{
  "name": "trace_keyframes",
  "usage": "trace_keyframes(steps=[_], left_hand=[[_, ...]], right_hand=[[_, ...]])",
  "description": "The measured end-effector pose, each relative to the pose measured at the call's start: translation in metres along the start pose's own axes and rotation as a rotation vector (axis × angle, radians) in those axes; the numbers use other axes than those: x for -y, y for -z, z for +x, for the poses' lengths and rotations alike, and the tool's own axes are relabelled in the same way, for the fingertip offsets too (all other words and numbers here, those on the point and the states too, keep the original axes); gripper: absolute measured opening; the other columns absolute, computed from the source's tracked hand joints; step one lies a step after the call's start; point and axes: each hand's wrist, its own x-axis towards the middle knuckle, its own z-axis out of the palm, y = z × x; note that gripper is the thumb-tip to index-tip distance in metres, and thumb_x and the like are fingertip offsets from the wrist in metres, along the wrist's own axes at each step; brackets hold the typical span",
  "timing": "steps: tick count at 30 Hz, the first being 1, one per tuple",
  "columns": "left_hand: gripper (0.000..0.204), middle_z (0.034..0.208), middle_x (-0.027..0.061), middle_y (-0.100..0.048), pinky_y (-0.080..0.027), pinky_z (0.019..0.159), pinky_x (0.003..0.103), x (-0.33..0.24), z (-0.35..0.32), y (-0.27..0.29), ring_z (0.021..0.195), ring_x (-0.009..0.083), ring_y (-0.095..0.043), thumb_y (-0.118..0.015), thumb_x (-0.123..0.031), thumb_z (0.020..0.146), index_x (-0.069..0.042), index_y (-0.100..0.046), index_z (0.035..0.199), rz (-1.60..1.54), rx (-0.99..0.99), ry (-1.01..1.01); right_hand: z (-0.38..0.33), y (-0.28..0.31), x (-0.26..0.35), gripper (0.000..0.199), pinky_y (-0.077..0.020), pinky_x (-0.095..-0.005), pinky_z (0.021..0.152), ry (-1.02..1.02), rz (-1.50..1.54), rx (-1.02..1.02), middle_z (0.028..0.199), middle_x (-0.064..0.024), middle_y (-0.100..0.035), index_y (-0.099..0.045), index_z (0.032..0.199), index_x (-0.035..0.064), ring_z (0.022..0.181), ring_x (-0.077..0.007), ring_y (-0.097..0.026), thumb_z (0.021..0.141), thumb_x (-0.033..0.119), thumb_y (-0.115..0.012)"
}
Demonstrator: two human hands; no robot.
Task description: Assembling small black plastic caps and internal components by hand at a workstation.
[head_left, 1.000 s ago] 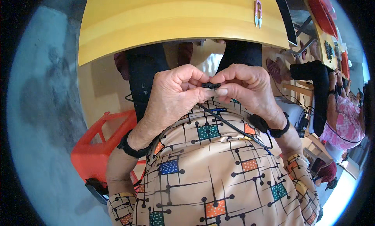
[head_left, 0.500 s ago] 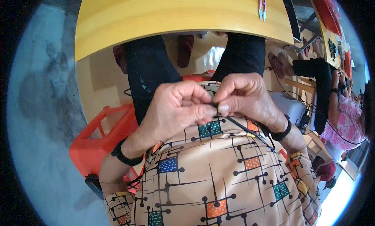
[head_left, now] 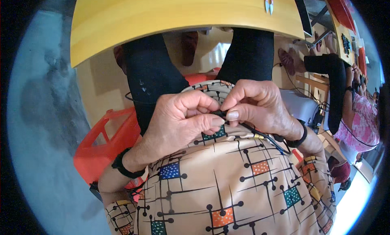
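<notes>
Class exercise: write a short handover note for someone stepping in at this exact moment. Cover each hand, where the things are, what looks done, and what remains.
Left hand: fingertips pinched shut on a small black piece, close to the body.
Right hand: grip closed on the same piece; a thin black cable runs from it over the patterned shirt.
Nearby: yellow table edge ahead with small pink snips; red crate on the floor at left.
Done: piece held by both hands. Left: cannot tell; the piece is mostly hidden.
</notes>
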Motion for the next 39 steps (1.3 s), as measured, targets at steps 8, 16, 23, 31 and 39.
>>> trace_keyframes(steps=[8, 16, 23, 31, 39], left_hand=[[0.016, 0.081, 0.0071, -0.066, -0.053, 0.064, 0.022, -0.003, -0.002, -0.005, 0.072, 0.0098, -0.064, -0.066, -0.001, 0.082, 0.003, -0.060, 0.095, 0.124, -0.012, -0.011], [0.015, 0.080, 0.0049, -0.066, -0.051, 0.064, 0.020, -0.001, -0.008, -0.008, 0.072, 0.0073, -0.062, -0.066, 0.000, 0.081, 0.002, -0.060, 0.095, 0.386, -0.058, -0.054], [0.014, 0.081, 0.0045, -0.066, -0.051, 0.064, 0.021, -0.001, -0.008, -0.008, 0.071, 0.0068, -0.062, -0.066, 0.001, 0.080, 0.002, -0.062, 0.093, 0.361, -0.056, -0.036], [0.015, 0.082, 0.0054, -0.067, -0.051, 0.064, 0.021, 0.001, -0.007, -0.007, 0.073, 0.0073, -0.063, -0.069, 0.002, 0.076, 0.001, -0.064, 0.090, 0.462, -0.066, -0.141], [0.019, 0.089, 0.0091, -0.064, -0.051, 0.070, 0.022, 0.009, -0.010, -0.005, 0.079, 0.0116, -0.063, -0.070, 0.004, 0.074, 0.001, -0.063, 0.091, 0.097, -0.047, -0.135]], right_hand=[[-0.005, 0.003, -0.009, 0.011, -0.0502, -0.0203, 0.061, 0.003, 0.028, 0.000, 0.078, -0.0024, -0.064, -0.062, 0.087, -0.0003, 0.069, -0.0060, -0.059, 0.079, 0.004, -0.069], [-0.011, -0.001, -0.001, 0.017, -0.0492, -0.0261, 0.059, 0.348, -0.554, -0.024, 0.074, -0.0059, -0.063, -0.062, 0.083, 0.0028, 0.066, -0.0150, -0.063, 0.074, 0.010, -0.074], [-0.008, 0.003, -0.013, 0.014, -0.0492, -0.0257, 0.058, 0.421, -0.503, -0.014, 0.072, -0.0054, -0.064, -0.062, 0.081, 0.0033, 0.065, -0.0118, -0.062, 0.075, 0.008, -0.074], [-0.005, 0.005, -0.016, 0.013, -0.0489, -0.0236, 0.061, 0.347, -0.330, 0.032, 0.072, -0.0043, -0.064, -0.062, 0.076, 0.0038, 0.068, -0.0087, -0.061, 0.074, 0.006, -0.074], [-0.012, -0.002, -0.007, 0.019, -0.0494, -0.0239, 0.063, 0.198, -0.319, -0.017, 0.074, -0.0034, -0.063, -0.061, 0.083, 0.0035, 0.070, -0.0098, -0.061, 0.074, 0.011, -0.076]])
